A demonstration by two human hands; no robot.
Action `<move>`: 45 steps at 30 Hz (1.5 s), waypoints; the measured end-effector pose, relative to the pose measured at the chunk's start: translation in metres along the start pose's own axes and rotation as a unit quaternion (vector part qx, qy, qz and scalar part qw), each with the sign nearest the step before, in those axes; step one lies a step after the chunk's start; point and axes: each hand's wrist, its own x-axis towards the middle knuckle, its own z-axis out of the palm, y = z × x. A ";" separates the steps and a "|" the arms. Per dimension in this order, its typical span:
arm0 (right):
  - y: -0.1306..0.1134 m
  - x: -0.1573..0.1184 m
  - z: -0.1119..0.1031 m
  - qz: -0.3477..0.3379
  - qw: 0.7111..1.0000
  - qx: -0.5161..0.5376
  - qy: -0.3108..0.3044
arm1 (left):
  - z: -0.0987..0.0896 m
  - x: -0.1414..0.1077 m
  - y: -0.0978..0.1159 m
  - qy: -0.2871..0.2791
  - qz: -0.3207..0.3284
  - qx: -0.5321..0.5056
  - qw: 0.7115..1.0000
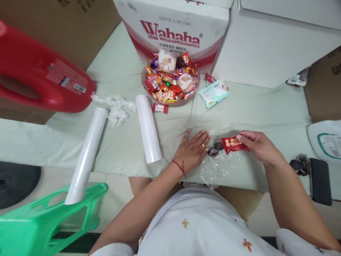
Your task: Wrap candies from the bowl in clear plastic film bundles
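Observation:
My left hand [192, 149] lies flat on the cloth with its fingers spread, at the left edge of a sheet of clear plastic film [213, 170]. Between thumb and fingers, my right hand [258, 145] pinches a red candy packet [233, 144] with gold writing. Two dark, round wrapped pieces [213, 152] rest on the film, between my left hand and the packet. Behind the hands stands a bowl [174, 102] heaped with wrapped sweets.
Two white rolls [148, 129] lie left of my hands, one over the table edge. Crumpled plastic [117, 108] is behind them. A Wahaha box [176, 30] stands at the back, a red jug [42, 71] at left, a mint-green packet [213, 93] by the bowl, a phone [320, 181] at right.

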 end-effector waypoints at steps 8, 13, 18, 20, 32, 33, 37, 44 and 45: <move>-0.011 0.007 0.031 -0.024 0.994 -0.079 -0.078 | 0.003 -0.001 -0.001 -0.001 0.001 -0.003 1.000; -0.034 0.034 0.038 -0.025 0.974 -0.207 -0.089 | 0.001 -0.002 -0.003 0.005 0.000 -0.020 1.000; -0.061 0.057 0.046 -0.022 0.914 -0.382 -0.130 | 0.002 -0.003 -0.013 0.064 -0.023 -0.075 0.995; -0.067 0.062 0.050 -0.025 0.892 -0.430 -0.136 | -0.002 -0.003 -0.015 0.106 -0.036 -0.102 0.988; -0.072 0.055 0.047 -0.052 0.837 -0.534 -0.110 | -0.018 -0.001 0.009 0.048 0.027 -0.141 0.988; -0.073 0.057 0.042 -0.062 0.838 -0.535 -0.086 | -0.015 -0.001 0.010 0.039 0.029 -0.139 0.989; -0.068 0.077 0.029 -0.215 0.839 -0.499 -0.044 | -0.009 -0.001 0.010 0.023 0.025 -0.133 0.990; -0.041 0.100 0.047 -0.355 0.798 -0.445 -0.197 | -0.012 -0.005 0.010 0.096 0.016 -0.176 0.980; -0.040 0.100 0.048 -0.356 0.800 -0.439 -0.203 | -0.012 -0.005 0.010 0.124 -0.012 -0.183 0.975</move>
